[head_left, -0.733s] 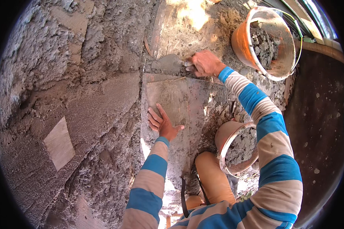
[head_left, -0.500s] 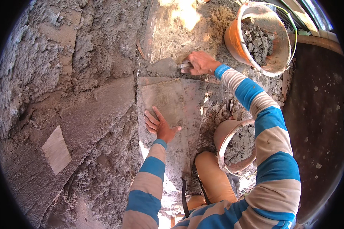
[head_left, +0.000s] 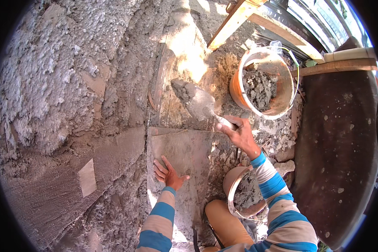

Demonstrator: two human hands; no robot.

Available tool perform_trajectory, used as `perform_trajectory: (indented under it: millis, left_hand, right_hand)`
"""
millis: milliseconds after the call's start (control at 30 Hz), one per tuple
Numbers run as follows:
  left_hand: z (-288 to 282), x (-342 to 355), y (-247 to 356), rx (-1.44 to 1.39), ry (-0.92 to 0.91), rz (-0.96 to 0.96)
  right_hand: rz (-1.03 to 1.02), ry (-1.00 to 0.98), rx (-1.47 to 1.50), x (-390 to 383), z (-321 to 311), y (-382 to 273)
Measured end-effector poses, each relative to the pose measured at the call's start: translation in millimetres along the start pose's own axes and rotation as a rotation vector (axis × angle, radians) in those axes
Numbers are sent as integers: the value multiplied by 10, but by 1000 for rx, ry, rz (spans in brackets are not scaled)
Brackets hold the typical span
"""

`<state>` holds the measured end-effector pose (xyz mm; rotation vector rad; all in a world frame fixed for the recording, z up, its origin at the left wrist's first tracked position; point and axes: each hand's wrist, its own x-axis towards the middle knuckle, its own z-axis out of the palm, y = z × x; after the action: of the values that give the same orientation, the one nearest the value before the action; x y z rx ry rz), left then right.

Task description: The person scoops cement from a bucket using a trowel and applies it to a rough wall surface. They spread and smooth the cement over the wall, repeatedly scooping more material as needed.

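Observation:
My right hand (head_left: 236, 131) is closed around the handle of a trowel (head_left: 202, 104). The blade points up and left over a mortar-smeared board, with a lump of grey mortar (head_left: 182, 89) at its tip. My left hand (head_left: 169, 173) rests with fingers spread on a flat grey sheet (head_left: 185, 151) beside the wall. To the left, the wall (head_left: 71, 80) carries rough mortar above and a smoother grey band (head_left: 117, 153) below. A pale diamond-shaped piece (head_left: 87, 178) sits on that band.
An orange bucket (head_left: 236, 86) holding mortar stands at the upper right. A smaller bucket (head_left: 231, 182) with mortar is beside my knee (head_left: 227, 222). Wooden bars (head_left: 233, 25) stand at the top. A dark panel (head_left: 336, 159) lies along the right, with rubble (head_left: 281, 136) before it.
My right hand has lifted the trowel and drawn it back to the right; its blade now shows with mortar on it. The view has shifted upward. My left hand stays on the sheet.

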<state>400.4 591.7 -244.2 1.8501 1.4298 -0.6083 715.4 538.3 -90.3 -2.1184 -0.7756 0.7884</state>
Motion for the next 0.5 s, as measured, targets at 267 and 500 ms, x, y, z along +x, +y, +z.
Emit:
perform_trajectory:
  millis: [267,500]
  left_hand:
    - [-27,-58,127,55,28,-23]
    - [15,-20,114,62,21,-28]
  right_hand:
    - [250,173,782,-592,-857,56]
    - [338,155,756,-625,-607,-22]
